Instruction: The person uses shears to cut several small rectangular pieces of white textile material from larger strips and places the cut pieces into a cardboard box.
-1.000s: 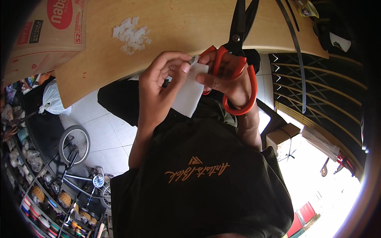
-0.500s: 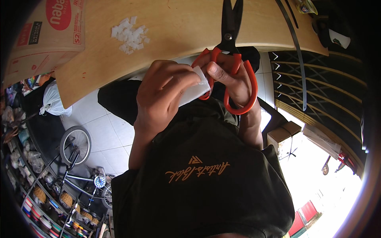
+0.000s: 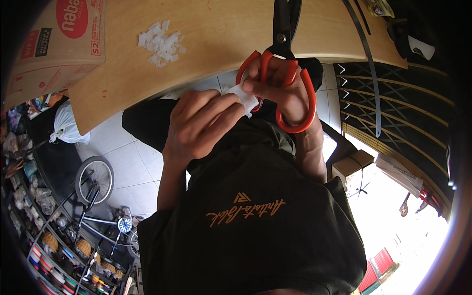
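Observation:
In front of my torso, my left hand (image 3: 199,120) is closed on a small white strip (image 3: 250,102), perhaps folded paper or thin foam. My right hand (image 3: 282,91) has its fingers through the orange handles of a pair of scissors (image 3: 281,38). Their dark blades point away from me over the table's near edge. The right thumb and fingertips also press on the strip's far end, so both hands touch it. On the table, left of the scissors, lies a loose pile of small white cut pieces (image 3: 162,44).
A cardboard box (image 3: 59,44) stands on the wooden table (image 3: 216,29) at the left. A long dark metal strip (image 3: 368,64) hangs over the table's right side. Below left are a bicycle (image 3: 93,182), a white plastic bag (image 3: 69,123) and crowded shelves. At right sits another carton (image 3: 353,162).
My right thumb has come down onto the white strip, which has turned between my hands. The scissors have shifted slightly up, and the left fingers have moved over more of the strip.

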Motion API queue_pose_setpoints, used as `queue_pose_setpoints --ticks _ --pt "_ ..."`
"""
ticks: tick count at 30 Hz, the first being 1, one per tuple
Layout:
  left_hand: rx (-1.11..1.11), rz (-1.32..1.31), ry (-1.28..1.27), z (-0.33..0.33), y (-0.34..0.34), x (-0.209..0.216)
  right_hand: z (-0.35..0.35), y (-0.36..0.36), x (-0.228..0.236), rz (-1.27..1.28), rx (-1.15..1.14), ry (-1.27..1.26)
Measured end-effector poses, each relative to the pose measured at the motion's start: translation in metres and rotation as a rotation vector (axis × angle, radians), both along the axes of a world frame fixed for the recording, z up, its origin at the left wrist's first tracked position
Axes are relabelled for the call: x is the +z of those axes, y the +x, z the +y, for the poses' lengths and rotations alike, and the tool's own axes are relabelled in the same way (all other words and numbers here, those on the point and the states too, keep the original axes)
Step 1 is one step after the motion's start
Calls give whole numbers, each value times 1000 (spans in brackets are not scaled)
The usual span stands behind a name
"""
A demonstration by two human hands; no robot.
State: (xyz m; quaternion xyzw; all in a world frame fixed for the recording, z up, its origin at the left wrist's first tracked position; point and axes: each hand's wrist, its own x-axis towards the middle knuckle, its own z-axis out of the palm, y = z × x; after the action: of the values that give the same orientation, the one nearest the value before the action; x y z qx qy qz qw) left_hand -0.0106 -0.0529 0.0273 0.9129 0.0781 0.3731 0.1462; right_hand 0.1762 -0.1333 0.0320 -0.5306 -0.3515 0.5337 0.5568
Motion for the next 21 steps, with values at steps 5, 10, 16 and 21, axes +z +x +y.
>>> queue_pose_setpoints --ticks 5,10,16,21 --pt "16 11 -17 -5 -9 9 4 9 10 -31 -89 -3" --pt "58 -78 -68 -7 -15 11 4 18 16 -27 -179 27" --pt "154 -199 -144 -2 -27 10 3 27 13 -48 -218 14" --pt "187 -409 -188 7 -32 6 1 35 6 -68 -214 28"
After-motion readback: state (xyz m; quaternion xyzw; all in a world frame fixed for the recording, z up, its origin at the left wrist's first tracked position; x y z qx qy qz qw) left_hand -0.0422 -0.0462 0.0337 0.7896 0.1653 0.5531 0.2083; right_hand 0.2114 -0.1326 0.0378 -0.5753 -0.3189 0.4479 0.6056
